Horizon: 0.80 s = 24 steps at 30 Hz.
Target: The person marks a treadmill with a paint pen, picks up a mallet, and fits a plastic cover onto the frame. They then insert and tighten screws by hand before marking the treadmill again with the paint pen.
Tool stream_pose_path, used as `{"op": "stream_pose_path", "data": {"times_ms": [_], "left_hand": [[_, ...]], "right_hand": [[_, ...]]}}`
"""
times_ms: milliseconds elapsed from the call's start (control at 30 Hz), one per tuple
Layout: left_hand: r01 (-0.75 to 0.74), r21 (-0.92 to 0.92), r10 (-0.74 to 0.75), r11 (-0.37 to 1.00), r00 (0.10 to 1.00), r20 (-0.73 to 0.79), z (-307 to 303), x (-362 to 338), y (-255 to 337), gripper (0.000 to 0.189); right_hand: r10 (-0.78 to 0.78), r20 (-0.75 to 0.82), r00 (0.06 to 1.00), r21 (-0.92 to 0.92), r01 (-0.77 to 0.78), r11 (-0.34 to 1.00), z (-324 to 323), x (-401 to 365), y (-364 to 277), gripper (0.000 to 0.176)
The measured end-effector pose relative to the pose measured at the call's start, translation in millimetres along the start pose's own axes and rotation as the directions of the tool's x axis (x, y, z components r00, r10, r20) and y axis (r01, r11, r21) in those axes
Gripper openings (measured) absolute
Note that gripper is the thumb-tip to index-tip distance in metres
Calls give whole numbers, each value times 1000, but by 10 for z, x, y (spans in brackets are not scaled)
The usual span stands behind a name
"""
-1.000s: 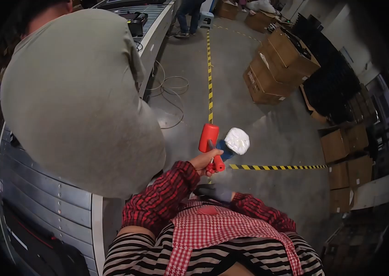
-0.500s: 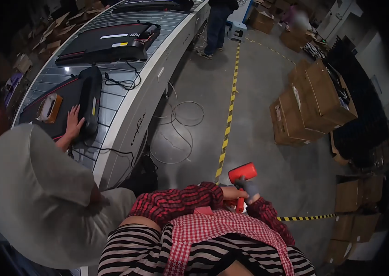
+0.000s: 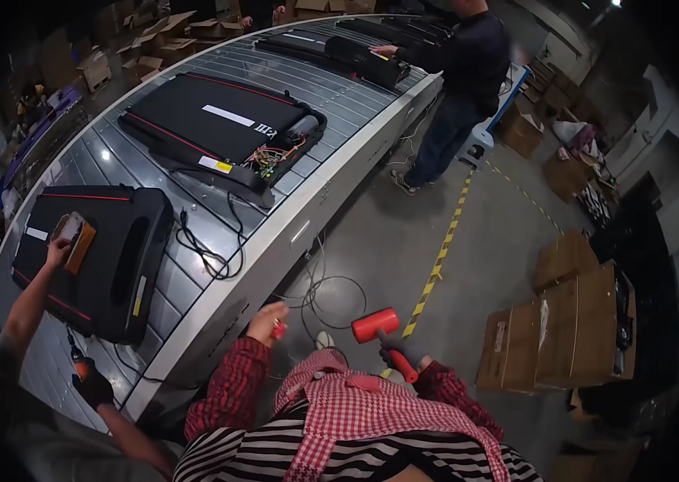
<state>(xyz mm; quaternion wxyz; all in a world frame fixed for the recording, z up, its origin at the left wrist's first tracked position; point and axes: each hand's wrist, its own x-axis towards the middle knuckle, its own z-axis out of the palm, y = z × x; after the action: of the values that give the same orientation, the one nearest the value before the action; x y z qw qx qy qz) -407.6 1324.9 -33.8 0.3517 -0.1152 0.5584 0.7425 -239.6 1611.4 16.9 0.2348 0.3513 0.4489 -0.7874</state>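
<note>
My right hand (image 3: 400, 350), in a grey glove, is closed around a red mallet (image 3: 375, 324). Its cylindrical head points up and left, and the red handle slants down under my fingers. My left hand (image 3: 265, 323), ungloved, is raised near the conveyor's side with its fingers curled. A small red object (image 3: 278, 330) shows at its fingers, too small to name. Left of my hands, a black treadmill-like unit (image 3: 98, 257) lies on the roller conveyor (image 3: 195, 197), with a loose black cable beside it.
A co-worker's bare hand (image 3: 61, 251) reaches into a small orange box (image 3: 80, 245); their gloved hand holds an orange-black power tool (image 3: 80, 368). Another black unit (image 3: 227, 120) with exposed wires lies farther up. A standing person (image 3: 460, 88) works beyond. Cartons (image 3: 556, 329) stand right.
My hands have come apart: the left moved left toward the conveyor, while the right keeps the mallet. My view has turned left. The co-worker's hand is now at the small box.
</note>
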Motion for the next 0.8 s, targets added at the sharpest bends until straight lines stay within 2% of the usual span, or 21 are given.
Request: {"op": "stream_pose_path", "data": {"times_ms": [33, 67, 100, 167, 200, 233, 267, 333, 367, 433, 467, 533, 567, 600, 633, 667, 700, 767, 800], "left_hand": [[-43, -75, 35, 996, 995, -98, -27, 275, 228, 39], [-95, -98, 79, 991, 984, -158, -69, 522, 455, 40], [-171, -114, 143, 979, 965, -222, -121, 804, 757, 41], [-209, -159, 140, 965, 921, -364, -285, 1287, 1213, 30], [-215, -237, 120, 947, 925, -360, -398, 1492, 1396, 24], [-219, -306, 103, 926, 929, -355, -551, 1691, 1551, 18], [-207, -294, 128, 933, 956, -265, -749, 1919, 1650, 14], [-154, -363, -38, 919, 881, -472, -798, 2231, 1899, 11], [-180, -418, -27, 890, 896, -443, -920, 2444, 1925, 12], [-263, -493, -47, 829, 847, -530, -1127, 2785, 1920, 11], [-203, -463, 8, 863, 921, -389, -1323, 2874, 1866, 16], [-316, -429, 76, 847, 868, -490, -1060, 2810, 1967, 19], [-317, -530, -20, 787, 844, -536, -812, 2673, 2121, 23], [-371, -475, 242, 798, 919, -311, -1175, 3031, 1879, 26], [-449, -323, 321, 833, 868, -379, -1083, 2982, 1874, 30], [-474, -161, 372, 866, 824, -427, -960, 2844, 1877, 35], [-429, -164, 318, 888, 833, -454, -882, 2716, 1860, 35], [-430, -35, 348, 902, 772, -531, -774, 2792, 1984, 36], [-428, 24, 364, 903, 737, -569, -726, 2810, 2000, 37]], "right_hand": [[6, 1, 1000, -90, -6, 996, -11, 59, -284, 16], [19, -4, 1000, -108, -19, 994, -45, 134, -580, 16], [-13, -26, 1000, -201, 7, 980, -74, 272, -960, 16], [-88, -64, 994, -328, 62, 943, -125, 507, -1607, 18], [-82, -43, 996, -339, 63, 939, -163, 643, -1897, 18], [-171, -28, 985, -350, 151, 925, -199, 794, -2168, 18], [-259, -15, 966, -352, 238, 905, -232, 955, -2429, 19], [-334, 11, 943, -385, 312, 869, -282, 1353, -3009, 19], [-330, 27, 944, -378, 315, 870, -265, 1543, -3340, 19], [-396, 151, 906, -436, 421, 796, -222, 1932, -3995, 18], [-385, 164, 908, -443, 416, 794, -228, 2174, -4308, 18], [-415, 275, 868, -504, 497, 706, -228, 2758, -4913, 17], [-407, 252, 878, -455, 479, 750, -166, 3053, -5190, 17], [-407, 325, 854, -480, 520, 707, -169, 3455, -5511, 20], [-395, 390, 832, -495, 551, 672, -227, 3891, -5743, 22], [-361, 393, 846, -504, 526, 685, -210, 4237, -5955, 22], [-371, 441, 817, -452, 559, 695, -215, 4650, -6118, 22], [-369, 312, 875, -437, 477, 763, -32, 5116, -6408, 22], [-320, 257, 912, -447, 406, 797, 3, 5328, -6569, 23]]}}
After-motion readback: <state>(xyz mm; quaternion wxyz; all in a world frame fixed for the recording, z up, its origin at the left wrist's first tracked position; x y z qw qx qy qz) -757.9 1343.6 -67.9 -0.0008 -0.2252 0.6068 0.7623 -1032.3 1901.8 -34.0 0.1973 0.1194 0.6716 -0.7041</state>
